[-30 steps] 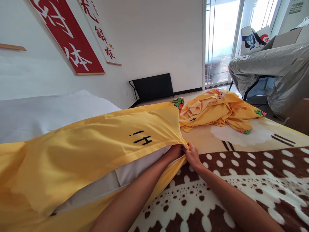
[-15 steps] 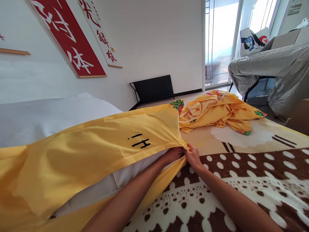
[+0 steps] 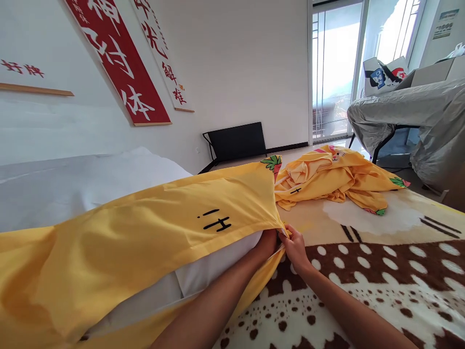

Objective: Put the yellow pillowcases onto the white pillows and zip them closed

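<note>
A yellow fabric cover (image 3: 156,213) with a black "Hi" and a carrot print stretches across the left and middle. Through its open side shows a white inner piece (image 3: 203,271); whether that is a quilt I cannot tell. My left hand (image 3: 269,241) reaches through the opening into the far right corner, its fingers hidden under the cloth. At that same corner my right hand (image 3: 295,247) pinches the edge of the yellow cover from outside. Both hands are close together, the right one just beside the left.
Crumpled yellow bedding (image 3: 334,174) lies beyond my hands on a brown and cream patterned blanket (image 3: 363,261). White padding (image 3: 90,179) rises at the left. A black folded panel (image 3: 238,140) leans at the wall. A silver-draped table (image 3: 403,106) stands at the right.
My left hand has gone slightly deeper into the corner, and its fingers no longer show. My right hand keeps its pinch on the edge. The view has tilted up a little.
</note>
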Action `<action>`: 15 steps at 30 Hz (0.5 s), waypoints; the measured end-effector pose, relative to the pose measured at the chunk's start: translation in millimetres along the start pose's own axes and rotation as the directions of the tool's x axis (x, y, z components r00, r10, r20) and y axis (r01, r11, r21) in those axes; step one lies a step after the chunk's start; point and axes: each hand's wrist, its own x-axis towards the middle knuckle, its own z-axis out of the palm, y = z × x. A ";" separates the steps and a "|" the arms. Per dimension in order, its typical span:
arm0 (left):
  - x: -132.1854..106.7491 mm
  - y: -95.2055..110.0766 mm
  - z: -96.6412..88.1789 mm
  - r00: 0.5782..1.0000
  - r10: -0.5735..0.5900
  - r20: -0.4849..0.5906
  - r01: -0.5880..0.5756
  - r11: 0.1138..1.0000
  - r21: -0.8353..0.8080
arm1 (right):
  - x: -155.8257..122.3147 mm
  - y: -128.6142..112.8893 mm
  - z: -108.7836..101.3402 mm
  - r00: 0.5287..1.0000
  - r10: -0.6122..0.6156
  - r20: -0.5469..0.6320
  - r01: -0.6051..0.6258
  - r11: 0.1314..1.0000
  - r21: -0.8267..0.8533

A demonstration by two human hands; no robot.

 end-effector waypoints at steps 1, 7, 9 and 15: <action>-1.3 -0.2 1.3 1.000 -0.015 -0.016 0.016 1.000 0.013 | -0.3 0.5 0.6 1.000 -0.003 0.005 0.003 1.000 0.003; 3.6 0.8 7.3 0.998 -0.056 -0.031 0.057 0.998 0.026 | 1.7 1.4 -0.8 1.000 0.010 0.007 -0.010 0.999 -0.033; 6.1 6.3 4.8 0.998 -0.062 -0.014 0.062 0.998 0.019 | 2.4 -2.2 -2.3 1.000 0.007 -0.004 -0.008 0.998 -0.062; -37.0 42.5 -43.1 0.992 0.083 0.099 -0.082 0.997 -0.008 | 2.2 -16.9 -0.1 0.999 -0.037 -0.031 0.030 0.979 -0.202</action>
